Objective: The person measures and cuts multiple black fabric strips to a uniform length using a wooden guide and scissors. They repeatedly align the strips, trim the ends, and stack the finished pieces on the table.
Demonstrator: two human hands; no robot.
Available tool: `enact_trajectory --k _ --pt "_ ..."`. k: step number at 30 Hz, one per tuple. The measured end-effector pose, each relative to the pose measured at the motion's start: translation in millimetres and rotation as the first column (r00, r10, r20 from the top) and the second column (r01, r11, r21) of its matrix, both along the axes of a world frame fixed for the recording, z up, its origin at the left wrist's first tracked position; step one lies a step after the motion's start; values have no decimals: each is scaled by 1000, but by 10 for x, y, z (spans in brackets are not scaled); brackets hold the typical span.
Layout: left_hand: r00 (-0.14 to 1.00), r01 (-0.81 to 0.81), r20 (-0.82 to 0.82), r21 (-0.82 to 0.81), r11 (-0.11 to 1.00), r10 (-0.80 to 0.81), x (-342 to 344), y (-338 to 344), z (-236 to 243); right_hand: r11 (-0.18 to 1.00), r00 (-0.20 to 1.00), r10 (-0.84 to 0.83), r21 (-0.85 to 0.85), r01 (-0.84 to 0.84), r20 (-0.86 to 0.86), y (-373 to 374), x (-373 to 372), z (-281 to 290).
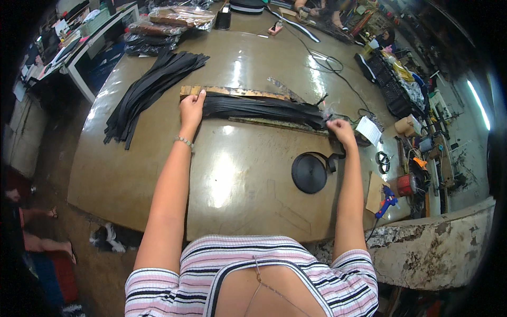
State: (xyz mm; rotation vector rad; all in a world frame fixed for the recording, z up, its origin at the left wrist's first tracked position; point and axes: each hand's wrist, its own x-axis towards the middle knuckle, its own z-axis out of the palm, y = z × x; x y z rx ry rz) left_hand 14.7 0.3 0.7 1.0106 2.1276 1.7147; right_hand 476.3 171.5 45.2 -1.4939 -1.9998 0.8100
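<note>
A bundle of flat black straps [259, 109] lies lengthwise between two wooden bars; the far bar [237, 91] is yellowish and worn. My left hand [191, 108] is closed at the left end of the straps, its thumb by the end of the far bar. At the other end my right hand [342, 130] pinches black strap, though the exact grip is too small to see. A roll of black webbing [309, 173] sits on the table below, its loose end running up beside my right wrist.
A second pile of black straps [150, 92] lies on the table [232, 211] at left, near plastic-wrapped packages [177, 21]. To the right are white paper [369, 130], scissors [383, 162], a blue glue gun [388, 202] and a black crate [388, 84]. A cable crosses the far side.
</note>
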Motion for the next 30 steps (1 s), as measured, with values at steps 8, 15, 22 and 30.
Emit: enact_trajectory --k 8,15,22,30 --pt "949 175 229 192 966 -218 34 -50 -46 926 998 40 378 -22 -38 -724 -1112 1269" --pt "908 227 301 230 946 -291 35 -103 17 916 917 395 104 -388 -58 -846 -3460 447" --pt "984 83 151 104 991 -98 60 -27 41 922 924 381 84 -379 -9 -714 -3586 122" --pt "998 69 -6 82 994 -68 16 3 -9 765 788 593 -188 -616 -167 -1192 -2085 746"
